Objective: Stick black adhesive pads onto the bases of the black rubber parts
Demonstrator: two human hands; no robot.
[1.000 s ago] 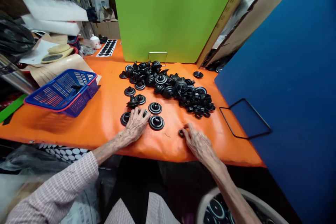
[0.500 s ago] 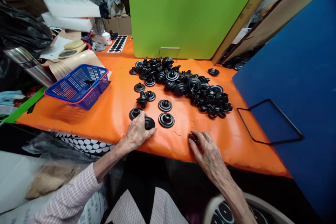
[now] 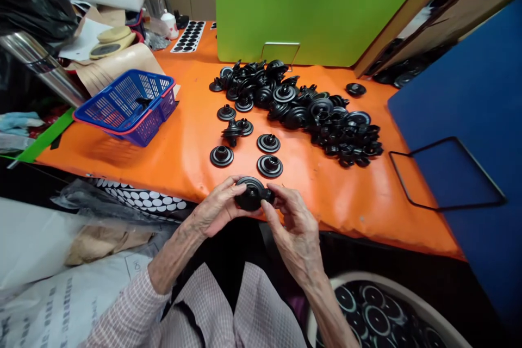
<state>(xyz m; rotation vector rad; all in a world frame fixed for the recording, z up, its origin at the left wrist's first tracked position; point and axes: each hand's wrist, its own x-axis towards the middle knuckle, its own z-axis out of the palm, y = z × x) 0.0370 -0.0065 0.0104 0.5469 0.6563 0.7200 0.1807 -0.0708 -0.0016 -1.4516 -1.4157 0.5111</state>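
Observation:
Near the table's front edge, my left hand (image 3: 218, 204) grips a round black disc (image 3: 247, 202) by its rim, tilted up off the orange surface. Between the thumb and fingers of my right hand (image 3: 291, 217) is a small black ring-like part (image 3: 267, 194), held right against the disc's middle. Just beyond my hands lie single black discs with raised hubs, among them one disc (image 3: 269, 166) and another hubbed disc (image 3: 222, 156). A large pile of black discs (image 3: 296, 117) lies farther back, with small black ring parts (image 3: 346, 147) heaped at its right end.
The orange table (image 3: 191, 136) carries a blue basket (image 3: 142, 125) at left. A green board (image 3: 318, 5) stands at the back; a blue board (image 3: 460, 119) with a black wire stand (image 3: 444, 206) is at right. Below right, a tub (image 3: 338, 278) holds black discs.
My left hand has lifted the disc from the table toward me. My right hand has moved left with the small part, bringing it to the disc. The view has shifted downward.

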